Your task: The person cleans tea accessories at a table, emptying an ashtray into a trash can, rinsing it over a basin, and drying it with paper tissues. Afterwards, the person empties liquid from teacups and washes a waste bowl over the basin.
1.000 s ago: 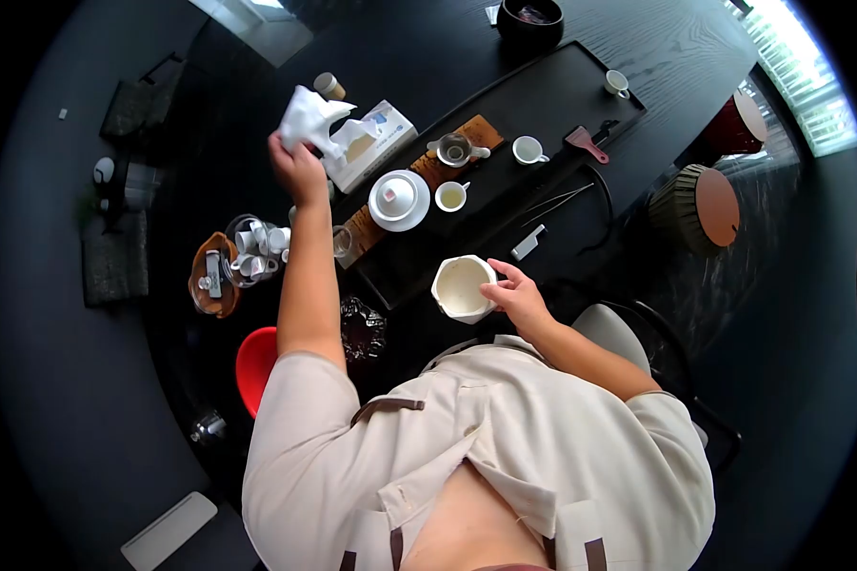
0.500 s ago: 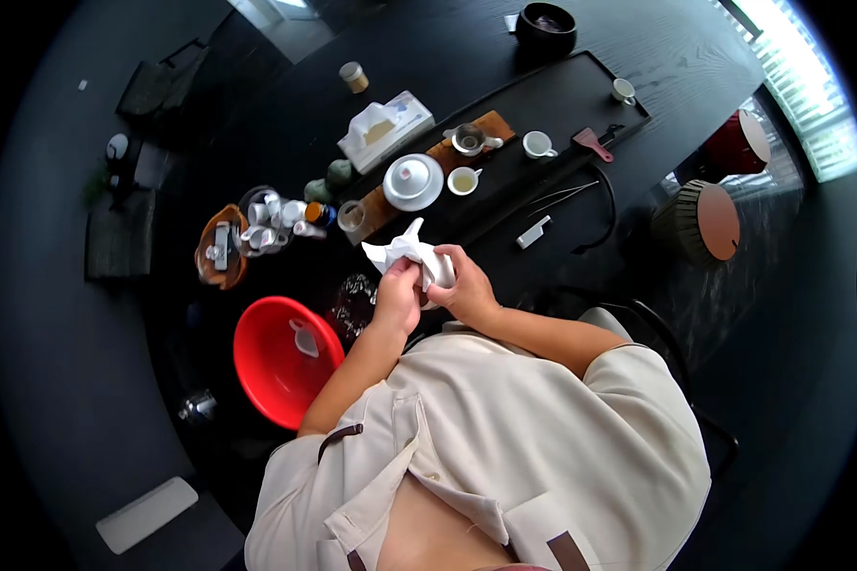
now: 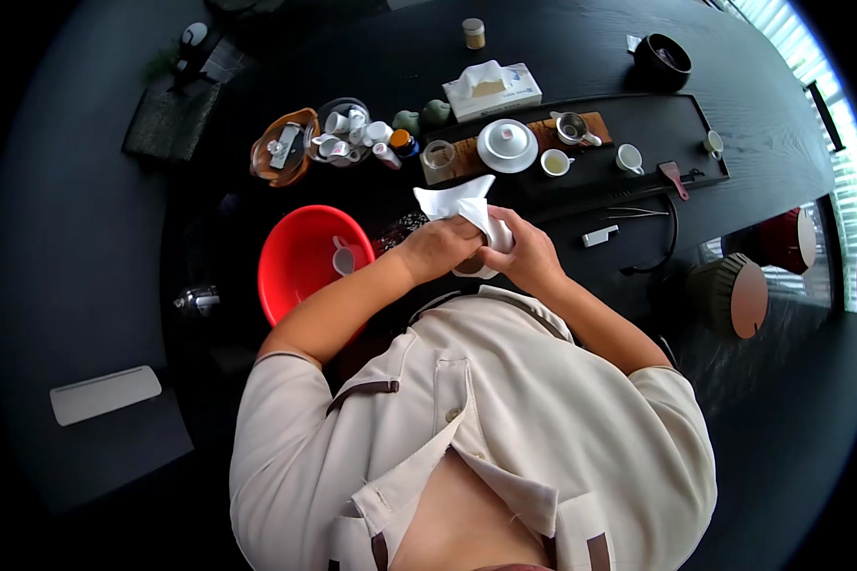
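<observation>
In front of my chest, both hands are closed around a crumpled white tissue [image 3: 462,198], its corners sticking up above the fingers. My left hand [image 3: 440,249] presses the tissue with fingers tucked inward. My right hand [image 3: 528,255] grips a rounded white cup [image 3: 498,234] from the side, mostly covered by fingers and tissue. To the left of my left forearm stands a red basin [image 3: 290,271] with a white cup [image 3: 343,257] inside. Beyond the hands are a white lidded bowl [image 3: 507,146] and a cup of pale yellow liquid [image 3: 555,163].
A black tea tray [image 3: 662,119] extends rightward, holding white cups and a reddish brush [image 3: 674,179]. Behind it stands a tissue box [image 3: 509,95]. Farther left are a bowl of small cups [image 3: 343,133] and a wooden basket [image 3: 265,164]. Stools [image 3: 747,295] stand right of the table.
The view has turned, so the table things appear shifted up and rightward. Both hands still hold the tissue and cup; the left fingers now reach deeper into the tissue.
</observation>
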Demonstrator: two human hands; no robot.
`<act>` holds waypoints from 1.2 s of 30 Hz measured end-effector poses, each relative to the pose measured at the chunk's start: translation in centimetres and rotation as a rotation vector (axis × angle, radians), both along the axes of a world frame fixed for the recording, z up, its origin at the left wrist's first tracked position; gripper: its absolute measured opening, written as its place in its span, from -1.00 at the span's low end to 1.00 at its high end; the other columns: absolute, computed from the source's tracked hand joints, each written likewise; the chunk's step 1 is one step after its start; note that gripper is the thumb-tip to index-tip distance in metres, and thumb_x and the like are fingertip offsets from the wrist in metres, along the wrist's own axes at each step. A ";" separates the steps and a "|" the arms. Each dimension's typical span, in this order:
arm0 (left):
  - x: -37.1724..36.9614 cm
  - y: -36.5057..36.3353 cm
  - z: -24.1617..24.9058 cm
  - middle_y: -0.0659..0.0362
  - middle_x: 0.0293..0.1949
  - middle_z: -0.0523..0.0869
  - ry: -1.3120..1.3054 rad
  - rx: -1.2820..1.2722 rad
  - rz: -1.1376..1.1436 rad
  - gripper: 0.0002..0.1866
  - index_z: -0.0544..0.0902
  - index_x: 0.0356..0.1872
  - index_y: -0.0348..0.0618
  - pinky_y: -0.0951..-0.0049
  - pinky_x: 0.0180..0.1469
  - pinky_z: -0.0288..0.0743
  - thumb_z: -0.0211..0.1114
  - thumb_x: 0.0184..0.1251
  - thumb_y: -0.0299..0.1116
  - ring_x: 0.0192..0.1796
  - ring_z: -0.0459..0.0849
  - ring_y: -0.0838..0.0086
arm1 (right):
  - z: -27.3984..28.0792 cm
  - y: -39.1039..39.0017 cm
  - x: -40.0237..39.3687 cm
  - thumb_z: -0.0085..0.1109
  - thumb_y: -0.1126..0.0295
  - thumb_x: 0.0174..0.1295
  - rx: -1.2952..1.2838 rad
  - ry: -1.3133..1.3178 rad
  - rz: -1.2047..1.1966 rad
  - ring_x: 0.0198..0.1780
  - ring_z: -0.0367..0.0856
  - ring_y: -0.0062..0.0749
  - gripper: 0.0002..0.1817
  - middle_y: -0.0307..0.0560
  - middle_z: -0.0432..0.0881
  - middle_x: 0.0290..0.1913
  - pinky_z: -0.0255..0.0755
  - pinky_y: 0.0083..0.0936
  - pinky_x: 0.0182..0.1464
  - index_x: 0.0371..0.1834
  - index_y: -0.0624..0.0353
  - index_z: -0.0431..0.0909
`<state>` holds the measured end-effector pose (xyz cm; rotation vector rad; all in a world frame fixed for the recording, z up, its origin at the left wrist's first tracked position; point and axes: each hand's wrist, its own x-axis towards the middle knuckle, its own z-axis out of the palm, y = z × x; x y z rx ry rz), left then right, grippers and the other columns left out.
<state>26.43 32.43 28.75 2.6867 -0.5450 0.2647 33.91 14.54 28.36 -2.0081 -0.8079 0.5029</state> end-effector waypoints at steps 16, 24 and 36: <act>1.2 -2.0 -0.4 0.05 -0.29 0.75 0.490 0.091 0.265 -0.84 0.71 -0.31 -0.08 0.31 -0.23 0.62 0.21 0.18 -0.32 -0.23 0.75 0.26 | -0.3 1.3 1.2 0.36 0.41 -0.09 0.306 -0.357 -0.050 -0.22 0.54 -0.16 -0.44 -0.01 0.55 -0.25 0.46 -0.37 -0.14 0.11 0.04 0.58; -0.5 -0.6 0.7 0.21 -0.21 0.70 0.199 -1.480 0.559 -0.78 0.63 -0.10 -0.20 0.47 -0.14 0.57 0.19 0.24 -0.59 -0.18 0.66 0.51 | -2.5 1.0 3.1 0.25 0.34 0.13 0.391 0.259 -0.226 -0.11 0.61 -0.45 -0.54 -0.07 0.66 -0.10 0.45 -0.53 0.01 0.14 0.13 0.56; -2.5 0.5 0.3 0.04 -0.11 0.67 -0.218 -0.127 0.390 -0.83 0.61 -0.24 -0.24 0.41 -0.09 0.62 0.26 0.11 -0.53 -0.11 0.70 0.22 | -2.0 2.7 -0.2 0.30 0.31 0.11 0.328 0.289 -0.211 -0.08 0.63 -0.40 -0.53 -0.01 0.66 -0.09 0.47 -0.52 0.01 0.14 0.07 0.57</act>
